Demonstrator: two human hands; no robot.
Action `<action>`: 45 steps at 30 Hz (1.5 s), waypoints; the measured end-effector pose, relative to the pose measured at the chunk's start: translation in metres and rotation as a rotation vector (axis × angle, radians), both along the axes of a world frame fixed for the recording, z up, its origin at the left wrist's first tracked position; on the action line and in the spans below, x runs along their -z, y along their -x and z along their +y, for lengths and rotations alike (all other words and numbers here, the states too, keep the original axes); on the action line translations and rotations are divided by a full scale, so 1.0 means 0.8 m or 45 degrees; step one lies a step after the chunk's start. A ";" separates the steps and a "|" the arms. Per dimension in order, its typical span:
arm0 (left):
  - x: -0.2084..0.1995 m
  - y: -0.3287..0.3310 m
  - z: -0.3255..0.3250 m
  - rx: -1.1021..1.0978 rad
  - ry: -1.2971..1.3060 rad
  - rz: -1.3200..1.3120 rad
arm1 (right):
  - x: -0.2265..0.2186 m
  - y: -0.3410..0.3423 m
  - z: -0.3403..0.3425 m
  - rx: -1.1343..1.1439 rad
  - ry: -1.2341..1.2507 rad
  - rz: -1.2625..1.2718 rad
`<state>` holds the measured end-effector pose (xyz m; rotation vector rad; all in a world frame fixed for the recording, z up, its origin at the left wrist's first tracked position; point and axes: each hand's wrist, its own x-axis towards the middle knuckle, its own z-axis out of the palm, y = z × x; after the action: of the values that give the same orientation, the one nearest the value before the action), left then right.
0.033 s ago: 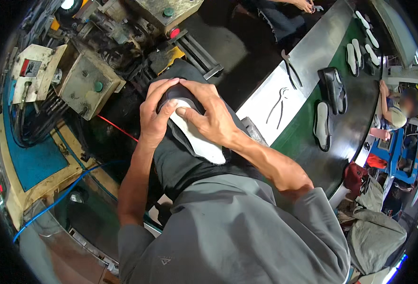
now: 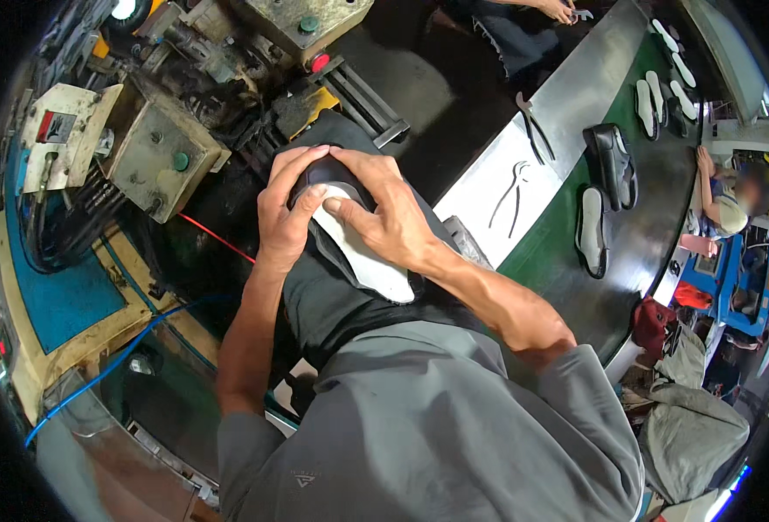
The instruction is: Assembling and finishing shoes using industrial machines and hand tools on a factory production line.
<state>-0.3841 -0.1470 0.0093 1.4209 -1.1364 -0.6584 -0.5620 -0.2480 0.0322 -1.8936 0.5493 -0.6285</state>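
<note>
Across my lap lies a black shoe upper with a white insole board [image 2: 369, 257] facing up, its toe end pointing away from me. My left hand [image 2: 287, 202] wraps the left side of the toe, thumb pressed onto the white board. From the other side my right hand [image 2: 386, 209] grips the toe, with its thumb beside the left one. Both sets of fingertips meet at the toe's far edge, and the fingers' undersides are hidden. The heel end rests on my dark-clad thigh, untouched by either hand.
Right of me, a metal ledge holds pincers [image 2: 534, 130] and pliers [image 2: 512, 196]. Black shoes [image 2: 612, 165] and one white-bottomed shoe [image 2: 591, 230] lie on the bench, with several more farther off. An oily machine [image 2: 163, 152] stands left. Other people are beyond the bench.
</note>
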 end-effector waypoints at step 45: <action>0.096 0.084 -0.028 -0.164 -0.128 1.127 | 0.077 0.014 -0.077 -0.113 -0.967 0.260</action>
<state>-0.4514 -0.1697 -0.0675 1.0724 -0.3143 -1.1093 -0.5732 -0.3099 -0.0295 -1.2514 0.7076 -0.1232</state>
